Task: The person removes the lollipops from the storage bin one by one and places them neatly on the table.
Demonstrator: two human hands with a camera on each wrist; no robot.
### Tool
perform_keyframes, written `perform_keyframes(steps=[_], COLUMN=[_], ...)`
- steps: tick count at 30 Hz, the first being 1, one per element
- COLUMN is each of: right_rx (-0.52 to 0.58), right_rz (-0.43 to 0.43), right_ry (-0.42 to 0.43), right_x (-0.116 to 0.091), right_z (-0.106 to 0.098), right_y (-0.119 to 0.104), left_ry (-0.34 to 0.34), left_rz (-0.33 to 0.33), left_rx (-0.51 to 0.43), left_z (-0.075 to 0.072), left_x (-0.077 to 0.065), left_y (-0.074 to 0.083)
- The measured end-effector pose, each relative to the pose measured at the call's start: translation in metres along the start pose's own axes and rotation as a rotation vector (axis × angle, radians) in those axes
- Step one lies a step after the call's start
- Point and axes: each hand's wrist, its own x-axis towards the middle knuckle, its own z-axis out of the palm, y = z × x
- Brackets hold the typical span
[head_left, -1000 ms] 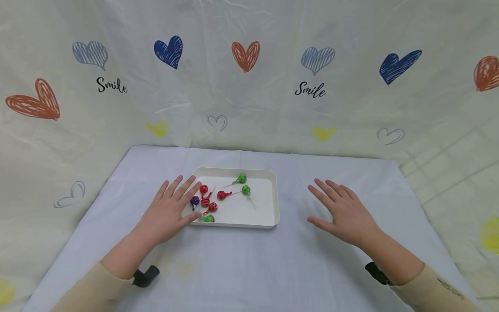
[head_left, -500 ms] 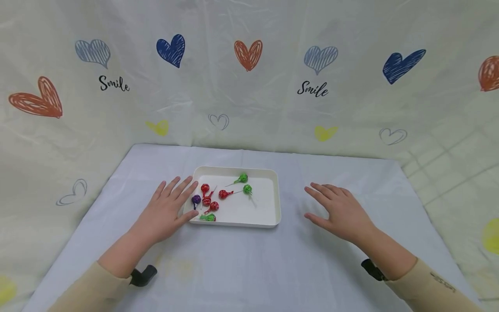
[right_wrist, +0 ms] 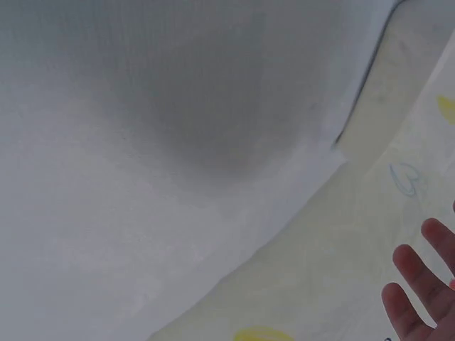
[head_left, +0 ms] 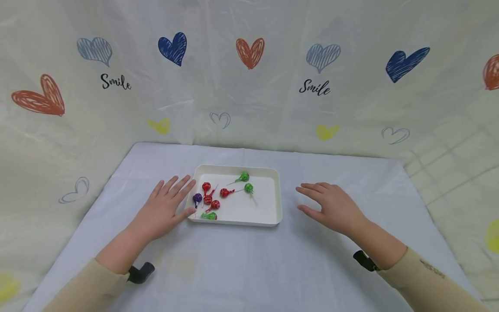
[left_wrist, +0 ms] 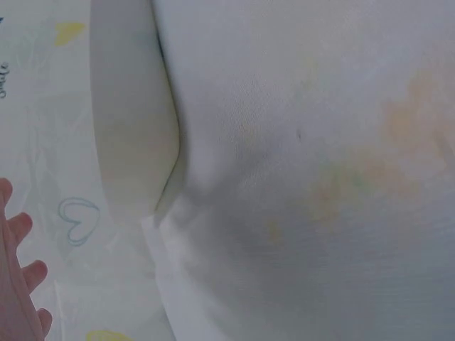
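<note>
A shallow white tray (head_left: 249,214) lies on the table with several wrapped lollipops in it. Red ones, such as this lollipop (head_left: 225,193), and a purple lollipop (head_left: 197,198) sit toward its left. Two green lollipops are farther back, one green lollipop (head_left: 248,188) right of the middle; another green lollipop (head_left: 209,216) lies by the front rim. My left hand (head_left: 157,212), fingers spread, overlaps the tray's left edge in the head view and holds nothing. Right of the tray, my right hand (head_left: 337,210) hovers with extended fingers, also holding nothing. Both wrist views catch only fingers at their borders.
A white cloth (head_left: 241,268) covers the table. Behind and beside it hangs a pale curtain (head_left: 273,108) printed with hearts and the word "Smile". Black wrist mounts (head_left: 141,273) sit under both forearms.
My right hand has moved left toward the tray, its fingers drawing closer together. My left hand has shifted slightly left. The lollipops keep their places in the tray.
</note>
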Motion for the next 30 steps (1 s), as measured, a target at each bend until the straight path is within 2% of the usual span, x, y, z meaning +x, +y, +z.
perform_keyframes(steps=[9, 19, 30], right_rx=[0.051, 0.139, 0.213], right_rz=[-0.02, 0.018, 0.103], right_ry=[-0.034, -0.186, -0.328], right_x=[0.02, 0.052, 0.087], right_z=[0.001, -0.001, 0.005], right_y=[-0.004, -0.011, -0.019], left_ry=[0.002, -0.065, -0.118], left_rz=[-0.003, -0.047, -0.059], left_rx=[0.005, -0.047, -0.05], left_z=[0.004, 0.01, 0.019], left_x=[0.0, 0.002, 0.003], left_y=[-0.007, -0.008, -0.008])
